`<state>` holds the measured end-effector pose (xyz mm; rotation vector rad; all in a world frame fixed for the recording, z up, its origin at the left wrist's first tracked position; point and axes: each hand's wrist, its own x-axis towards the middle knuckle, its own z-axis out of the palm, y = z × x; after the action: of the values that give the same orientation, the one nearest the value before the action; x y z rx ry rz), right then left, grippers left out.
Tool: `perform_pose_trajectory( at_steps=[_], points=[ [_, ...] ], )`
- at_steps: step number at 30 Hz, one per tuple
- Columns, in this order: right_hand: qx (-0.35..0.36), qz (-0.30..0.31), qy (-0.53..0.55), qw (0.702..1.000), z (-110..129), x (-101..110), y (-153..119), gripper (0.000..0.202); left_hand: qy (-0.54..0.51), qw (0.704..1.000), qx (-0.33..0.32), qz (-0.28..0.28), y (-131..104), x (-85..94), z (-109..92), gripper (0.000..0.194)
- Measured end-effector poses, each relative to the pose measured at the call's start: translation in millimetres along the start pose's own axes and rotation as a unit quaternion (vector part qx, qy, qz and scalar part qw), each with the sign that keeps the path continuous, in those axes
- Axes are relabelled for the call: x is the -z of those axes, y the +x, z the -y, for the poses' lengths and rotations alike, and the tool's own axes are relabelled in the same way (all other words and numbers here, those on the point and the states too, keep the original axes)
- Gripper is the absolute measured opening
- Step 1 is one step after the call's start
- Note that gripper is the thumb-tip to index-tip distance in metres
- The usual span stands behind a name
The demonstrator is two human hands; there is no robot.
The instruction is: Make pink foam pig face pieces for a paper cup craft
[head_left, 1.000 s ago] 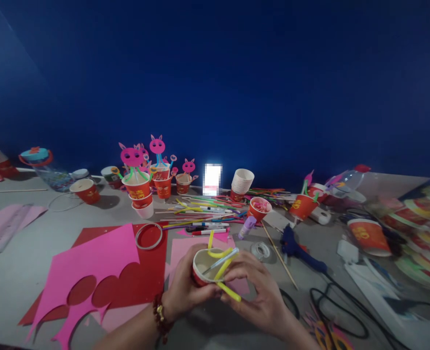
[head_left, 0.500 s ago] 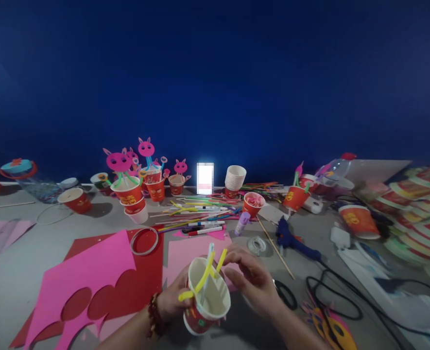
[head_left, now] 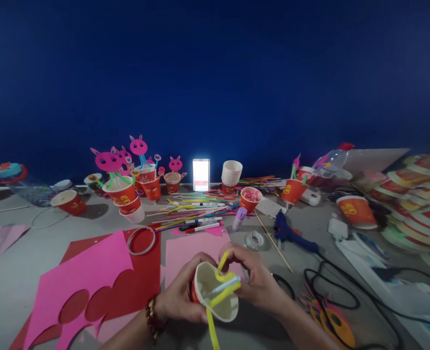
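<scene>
A paper cup [head_left: 218, 308], tilted with its white inside facing me, is held near the bottom centre. My left hand [head_left: 181, 291] is wrapped round its left side. Yellow pipe cleaners [head_left: 225, 292] and a pale stick [head_left: 222, 286] rise out of the cup, and one yellow end hangs over the front rim. My right hand [head_left: 254, 279] is closed at the cup's right, its fingers bent round the yellow pipe cleaner. Its fingertips are partly hidden behind the yellow pieces.
Pink sheet [head_left: 87, 272] and red sheet [head_left: 145, 272] lie left. Behind are pens [head_left: 203, 227], a glue stick [head_left: 239, 218], clear tape [head_left: 254, 240] and cups with pink figures [head_left: 119, 190]. A blue glue gun [head_left: 295, 236] and its black cord lie right, near stacked cups [head_left: 419, 204].
The cup has turned and tilted to the right. The left hand has moved round its side, and the right hand has closed on the yellow pipe cleaner. The view has shifted slightly.
</scene>
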<state>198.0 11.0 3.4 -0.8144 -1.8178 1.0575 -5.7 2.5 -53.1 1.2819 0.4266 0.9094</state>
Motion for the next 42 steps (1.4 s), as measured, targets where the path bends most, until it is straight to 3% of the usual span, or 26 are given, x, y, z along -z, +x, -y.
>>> perform_pose_trajectory(
  at_steps=[7,14,21,42],
  points=[
    [0.034,-0.018,-0.094,0.995,2,-3,-2,0.007,0.168,0.983,-0.068,-0.01,-5,4.2,10,0.082],
    [0.095,-0.046,-0.105,0.989,-3,-7,-2,0.009,0.232,0.966,-0.113,-0.016,-10,5.6,15,0.085],
    [0.111,-0.054,-0.105,0.987,-8,-10,-2,0.007,0.224,0.968,-0.107,-0.026,-10,3.5,16,0.085],
    [0.062,-0.026,-0.069,0.995,-7,-7,-3,0.011,0.224,0.969,-0.095,-0.039,-9,-1.3,11,0.08]
  ],
)
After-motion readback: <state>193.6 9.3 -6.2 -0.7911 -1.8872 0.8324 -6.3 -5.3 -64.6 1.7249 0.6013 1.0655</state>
